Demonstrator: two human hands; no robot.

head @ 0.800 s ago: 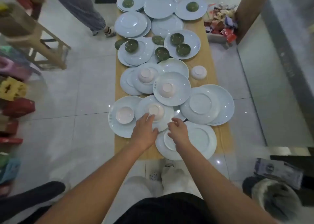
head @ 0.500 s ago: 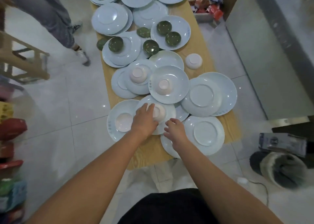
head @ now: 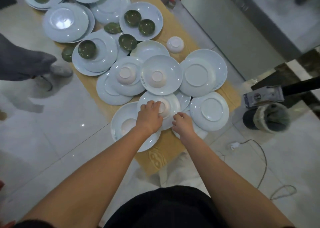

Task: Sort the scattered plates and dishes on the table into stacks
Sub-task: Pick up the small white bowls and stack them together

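Many pale blue plates [head: 202,73] lie scattered and overlapping on a narrow wooden table [head: 161,156]. Small white bowls sit upside down on several plates, and dark green bowls [head: 146,26] rest on plates farther away. My left hand [head: 150,116] curls its fingers round an upturned white bowl [head: 167,108] on the nearest middle plate [head: 174,100]. My right hand [head: 181,123] pinches the near edge of that same plate, over another plate [head: 209,110] partly beneath it. A further white bowl [head: 128,124] sits on the plate at near left.
A lone upturned white bowl [head: 175,44] stands on bare wood at the right edge. Another person's leg [head: 20,63] and foot stand left of the table. A bin [head: 270,117], a box [head: 263,96] and a cable [head: 259,158] lie on the floor at right.
My left hand has slid forward and closed over the upturned white bowl. My right hand stays at the plate's edge. The camera has tilted, so the table now runs diagonally.
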